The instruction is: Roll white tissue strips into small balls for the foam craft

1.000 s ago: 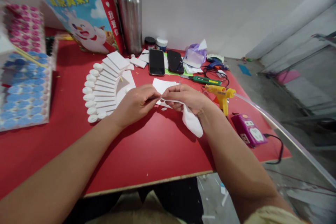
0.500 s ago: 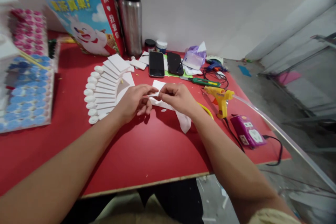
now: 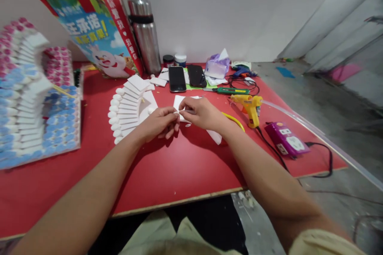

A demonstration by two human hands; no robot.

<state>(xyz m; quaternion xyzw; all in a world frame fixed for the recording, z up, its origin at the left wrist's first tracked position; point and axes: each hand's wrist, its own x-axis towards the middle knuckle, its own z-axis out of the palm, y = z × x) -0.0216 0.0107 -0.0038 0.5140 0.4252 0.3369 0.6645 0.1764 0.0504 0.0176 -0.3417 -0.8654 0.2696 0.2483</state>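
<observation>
Red counter [image 3: 179, 171] before pale wall [image 3: 239, 12]. Leftward, I see white fan [image 3: 127, 107]. Left hand [image 3: 160, 123] pinches small white piece [image 3: 178, 112]; right hand [image 3: 203, 113] pinches it too, fingertips meeting, neither nearer. Beneath right wrist, white strip [image 3: 214, 137] slants down-right; whether joined, I can't tell.

On our counter [image 3: 167, 171], fanned strips [image 3: 127, 107] lie left of our left hand [image 3: 160, 124], a bag [image 3: 104, 32] behind them, a glue gun [image 3: 253, 109] farther right.

Pinched white piece [image 3: 178, 112]: mostly covered, too small to tell.
White strip [image 3: 214, 137]: partly behind the right hand [image 3: 201, 114].
Printed bag [image 3: 95, 32]: handles cut off above.
</observation>
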